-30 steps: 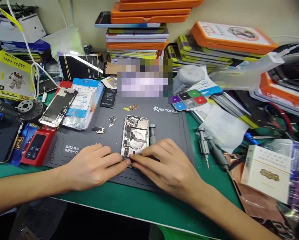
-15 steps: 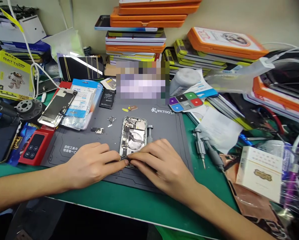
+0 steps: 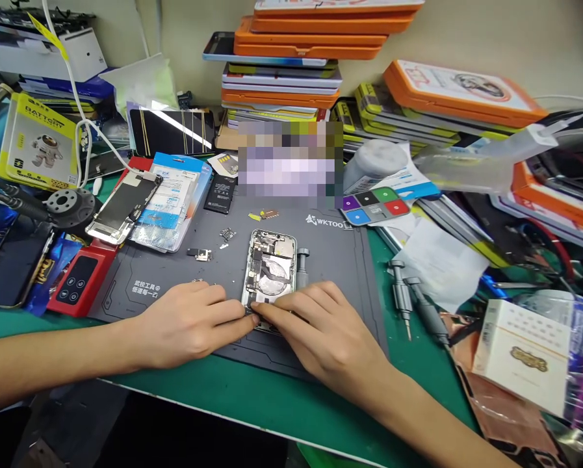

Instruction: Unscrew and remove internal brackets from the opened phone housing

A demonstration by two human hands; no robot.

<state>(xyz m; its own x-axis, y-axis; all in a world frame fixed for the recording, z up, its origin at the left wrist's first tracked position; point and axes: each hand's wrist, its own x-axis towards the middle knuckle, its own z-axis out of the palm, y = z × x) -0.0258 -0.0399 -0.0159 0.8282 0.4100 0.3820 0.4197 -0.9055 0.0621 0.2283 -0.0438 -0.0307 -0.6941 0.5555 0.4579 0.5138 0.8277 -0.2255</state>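
A screen assembly [image 3: 125, 207] is set aside at left, presumably for working room; on the left hand [image 3: 191, 322], the fingers are curled and the index tip is set at the lower end of the opened phone [image 3: 273, 274], seemingly as a brace; the phone is laid flat on the grey mat [image 3: 342, 260]; on the right hand [image 3: 329, 328], thumb and index are nearly closed there; whether anything is gripped by either cannot be told; a screwdriver [image 3: 303, 261] is placed just beside the phone, apparently for ready reach.
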